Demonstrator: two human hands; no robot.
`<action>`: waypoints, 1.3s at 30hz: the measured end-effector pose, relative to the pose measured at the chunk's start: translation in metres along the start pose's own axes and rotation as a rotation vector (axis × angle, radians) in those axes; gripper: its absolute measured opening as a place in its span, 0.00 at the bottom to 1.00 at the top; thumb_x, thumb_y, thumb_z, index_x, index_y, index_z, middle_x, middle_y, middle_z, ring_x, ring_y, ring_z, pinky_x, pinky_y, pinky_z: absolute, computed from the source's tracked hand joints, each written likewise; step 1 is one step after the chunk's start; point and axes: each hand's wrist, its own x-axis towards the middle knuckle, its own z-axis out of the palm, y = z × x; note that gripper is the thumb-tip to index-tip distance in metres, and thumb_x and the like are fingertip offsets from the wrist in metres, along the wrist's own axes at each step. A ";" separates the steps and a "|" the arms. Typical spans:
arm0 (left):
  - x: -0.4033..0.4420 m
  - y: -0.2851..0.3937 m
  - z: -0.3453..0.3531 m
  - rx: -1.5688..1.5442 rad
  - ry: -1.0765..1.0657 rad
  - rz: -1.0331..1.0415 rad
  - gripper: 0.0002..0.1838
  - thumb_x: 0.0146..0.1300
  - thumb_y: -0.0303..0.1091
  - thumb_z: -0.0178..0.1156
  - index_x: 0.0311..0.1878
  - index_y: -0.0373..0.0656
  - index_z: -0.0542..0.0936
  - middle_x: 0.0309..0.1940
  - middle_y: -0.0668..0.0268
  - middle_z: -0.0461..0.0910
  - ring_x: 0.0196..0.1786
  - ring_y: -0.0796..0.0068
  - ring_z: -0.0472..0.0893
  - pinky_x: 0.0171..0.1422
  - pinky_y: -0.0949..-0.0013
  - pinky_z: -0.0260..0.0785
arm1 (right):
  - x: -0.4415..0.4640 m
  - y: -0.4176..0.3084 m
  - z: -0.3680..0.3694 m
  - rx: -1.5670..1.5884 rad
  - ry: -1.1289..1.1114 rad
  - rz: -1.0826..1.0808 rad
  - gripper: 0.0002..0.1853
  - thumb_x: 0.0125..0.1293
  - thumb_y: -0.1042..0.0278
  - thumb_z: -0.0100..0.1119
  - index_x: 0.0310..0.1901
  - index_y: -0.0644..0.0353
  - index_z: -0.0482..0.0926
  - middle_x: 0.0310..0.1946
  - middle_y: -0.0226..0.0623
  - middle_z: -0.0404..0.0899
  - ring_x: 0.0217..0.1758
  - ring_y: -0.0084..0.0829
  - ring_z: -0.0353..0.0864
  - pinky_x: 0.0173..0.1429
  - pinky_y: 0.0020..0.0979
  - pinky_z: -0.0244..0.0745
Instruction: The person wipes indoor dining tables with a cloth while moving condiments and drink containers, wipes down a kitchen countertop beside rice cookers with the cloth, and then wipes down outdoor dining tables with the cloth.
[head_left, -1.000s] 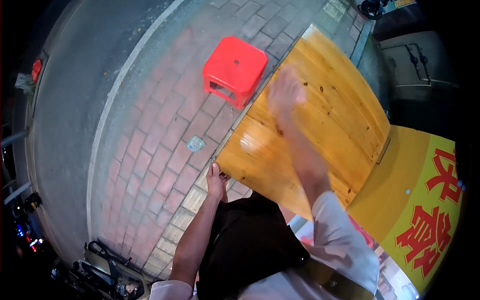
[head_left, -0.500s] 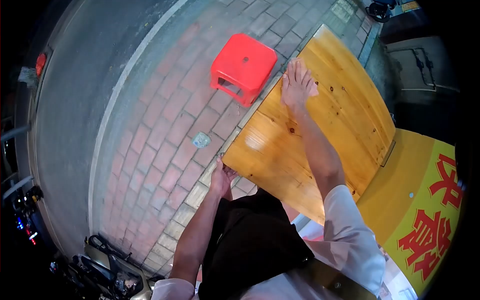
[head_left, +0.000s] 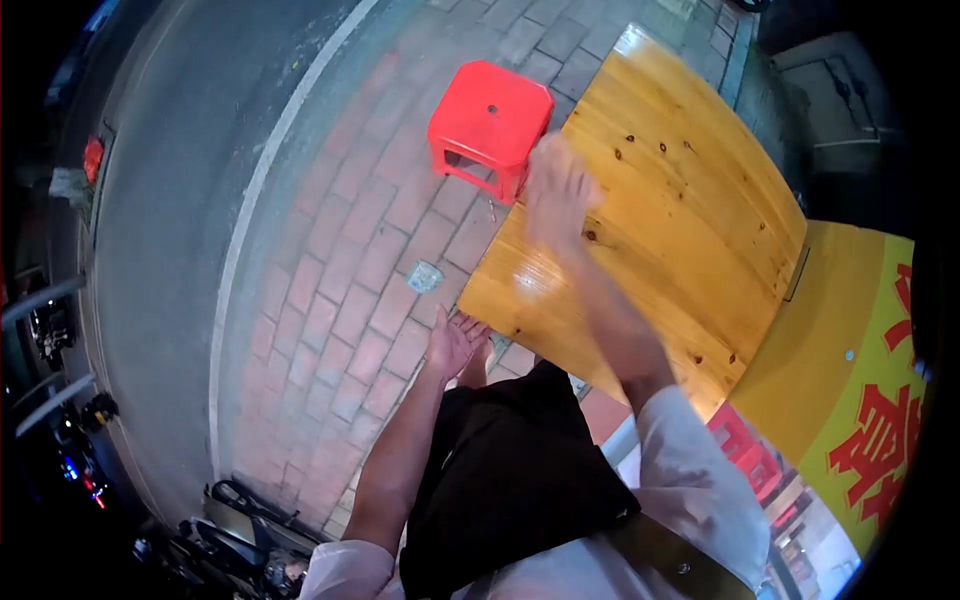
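Observation:
A varnished wooden tabletop [head_left: 650, 220] with dark knots fills the middle right. My right hand [head_left: 560, 195], blurred by motion, is over its left edge with a pink cloth [head_left: 596, 194], only a bit of which shows beside the fingers. My left hand [head_left: 456, 342] is palm up, fingers apart, just below the near left corner of the tabletop. Nothing shows in that palm; whether the fingertips touch the table's underside I cannot tell.
A red plastic stool [head_left: 490, 115] stands against the table's left side. A small crumpled packet [head_left: 424, 277] lies on the brick pavement [head_left: 350, 260]. A yellow sign [head_left: 850, 340] with red characters adjoins the table on the right. Parked motorbikes [head_left: 240, 540] are at lower left.
My right hand has swept with the cloth toward the near left, to the table's edge. My left hand has come away from the corner and turned palm up. The view has shifted slightly.

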 end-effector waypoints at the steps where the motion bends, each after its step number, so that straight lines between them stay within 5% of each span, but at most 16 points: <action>1: -0.001 0.004 0.008 0.013 0.025 -0.011 0.49 0.74 0.73 0.33 0.76 0.32 0.58 0.71 0.48 0.68 0.74 0.50 0.68 0.81 0.48 0.57 | 0.024 0.018 -0.008 0.158 0.048 0.040 0.30 0.77 0.56 0.45 0.77 0.56 0.61 0.80 0.43 0.57 0.81 0.60 0.52 0.80 0.64 0.45; 6: 0.002 0.016 0.019 0.097 0.096 -0.067 0.51 0.72 0.76 0.33 0.75 0.33 0.62 0.71 0.49 0.68 0.73 0.54 0.69 0.79 0.49 0.60 | -0.078 -0.076 0.005 0.147 0.070 0.098 0.31 0.73 0.57 0.49 0.73 0.63 0.65 0.78 0.56 0.56 0.80 0.63 0.52 0.80 0.65 0.46; 7: 0.007 0.019 0.021 0.194 0.082 -0.027 0.51 0.72 0.76 0.35 0.75 0.34 0.63 0.70 0.50 0.70 0.73 0.55 0.70 0.79 0.49 0.60 | -0.127 -0.117 0.004 -0.295 0.206 0.128 0.32 0.73 0.58 0.51 0.76 0.57 0.62 0.75 0.48 0.64 0.80 0.58 0.54 0.81 0.65 0.44; 8: 0.008 0.019 0.018 0.292 0.068 0.008 0.50 0.72 0.76 0.36 0.75 0.34 0.63 0.68 0.52 0.72 0.73 0.56 0.70 0.79 0.50 0.60 | -0.186 -0.126 -0.019 0.498 -0.065 -0.002 0.35 0.72 0.57 0.52 0.78 0.56 0.60 0.75 0.48 0.63 0.81 0.54 0.54 0.80 0.64 0.46; 9: 0.012 0.024 0.018 0.394 0.048 0.041 0.50 0.72 0.75 0.38 0.75 0.35 0.64 0.67 0.53 0.73 0.72 0.57 0.71 0.79 0.51 0.61 | -0.223 -0.127 -0.031 0.546 -0.080 0.046 0.32 0.71 0.58 0.51 0.75 0.53 0.64 0.73 0.45 0.65 0.79 0.52 0.58 0.79 0.64 0.50; 14: 0.044 0.043 0.043 1.039 0.095 0.145 0.40 0.75 0.67 0.47 0.70 0.38 0.73 0.58 0.61 0.80 0.64 0.67 0.75 0.74 0.62 0.62 | -0.350 0.027 -0.005 -0.017 -0.122 0.475 0.31 0.74 0.68 0.40 0.78 0.58 0.58 0.80 0.41 0.54 0.82 0.42 0.54 0.82 0.53 0.49; 16: 0.052 0.039 0.034 1.155 0.084 0.242 0.36 0.77 0.64 0.49 0.67 0.38 0.75 0.56 0.64 0.81 0.61 0.70 0.75 0.71 0.66 0.64 | -0.363 0.125 -0.092 0.117 -0.341 0.789 0.33 0.76 0.64 0.39 0.80 0.60 0.52 0.81 0.46 0.52 0.84 0.50 0.48 0.85 0.51 0.42; 19: 0.053 0.038 0.035 1.108 0.097 0.217 0.34 0.78 0.61 0.49 0.65 0.37 0.77 0.56 0.64 0.80 0.58 0.71 0.77 0.63 0.64 0.71 | -0.401 0.174 -0.083 -0.236 0.034 0.756 0.31 0.72 0.65 0.44 0.76 0.63 0.61 0.76 0.51 0.60 0.80 0.56 0.53 0.79 0.57 0.48; 22: 0.051 0.046 0.047 1.116 0.085 0.093 0.32 0.78 0.61 0.47 0.65 0.39 0.76 0.55 0.64 0.81 0.55 0.71 0.80 0.56 0.64 0.76 | -0.308 0.063 -0.033 -0.259 0.007 0.964 0.31 0.73 0.62 0.44 0.77 0.60 0.61 0.76 0.47 0.61 0.81 0.53 0.52 0.80 0.59 0.46; 27: 0.048 0.056 0.056 1.139 0.090 0.012 0.35 0.76 0.65 0.48 0.68 0.42 0.75 0.56 0.62 0.81 0.54 0.69 0.82 0.53 0.62 0.78 | -0.198 -0.095 -0.025 0.310 -0.249 0.354 0.32 0.74 0.56 0.45 0.78 0.56 0.59 0.77 0.41 0.62 0.82 0.48 0.51 0.81 0.62 0.41; 29: 0.044 0.059 0.049 1.181 0.082 0.030 0.36 0.76 0.65 0.48 0.68 0.41 0.74 0.57 0.62 0.80 0.56 0.68 0.81 0.55 0.61 0.78 | -0.208 -0.067 -0.024 0.353 -0.139 0.223 0.33 0.74 0.56 0.46 0.78 0.55 0.59 0.76 0.41 0.63 0.82 0.48 0.53 0.80 0.65 0.41; 33: 0.037 0.045 0.059 1.216 0.156 0.135 0.37 0.77 0.64 0.48 0.68 0.38 0.74 0.59 0.61 0.79 0.60 0.66 0.79 0.60 0.60 0.76 | -0.338 0.148 -0.044 -0.083 -0.164 0.703 0.37 0.67 0.61 0.51 0.76 0.63 0.60 0.74 0.47 0.63 0.73 0.46 0.64 0.76 0.48 0.58; 35: 0.042 0.042 0.067 1.213 0.147 0.146 0.36 0.77 0.64 0.48 0.68 0.38 0.74 0.59 0.61 0.79 0.60 0.65 0.79 0.62 0.60 0.75 | -0.421 0.247 -0.065 -0.109 0.135 0.695 0.32 0.75 0.62 0.38 0.76 0.68 0.57 0.80 0.49 0.56 0.82 0.48 0.52 0.83 0.47 0.46; 36: 0.044 0.047 0.056 1.204 0.132 0.110 0.36 0.77 0.64 0.47 0.68 0.39 0.73 0.59 0.61 0.79 0.61 0.65 0.79 0.63 0.60 0.74 | -0.430 0.264 -0.092 0.153 0.139 1.095 0.31 0.77 0.62 0.32 0.78 0.67 0.56 0.81 0.45 0.54 0.83 0.47 0.51 0.84 0.48 0.44; 37: 0.049 0.051 0.053 1.196 0.113 0.080 0.36 0.77 0.64 0.47 0.69 0.39 0.73 0.59 0.60 0.79 0.61 0.65 0.79 0.63 0.59 0.74 | -0.498 0.298 -0.034 -0.384 -0.085 1.076 0.32 0.72 0.65 0.49 0.74 0.71 0.61 0.79 0.54 0.54 0.83 0.47 0.50 0.80 0.41 0.57; 39: 0.055 0.054 0.046 1.169 0.105 0.066 0.36 0.77 0.64 0.46 0.69 0.40 0.73 0.59 0.60 0.79 0.60 0.65 0.80 0.59 0.60 0.77 | -0.464 0.273 -0.059 -0.461 0.026 1.151 0.31 0.72 0.66 0.48 0.73 0.70 0.62 0.76 0.59 0.57 0.80 0.50 0.54 0.73 0.49 0.65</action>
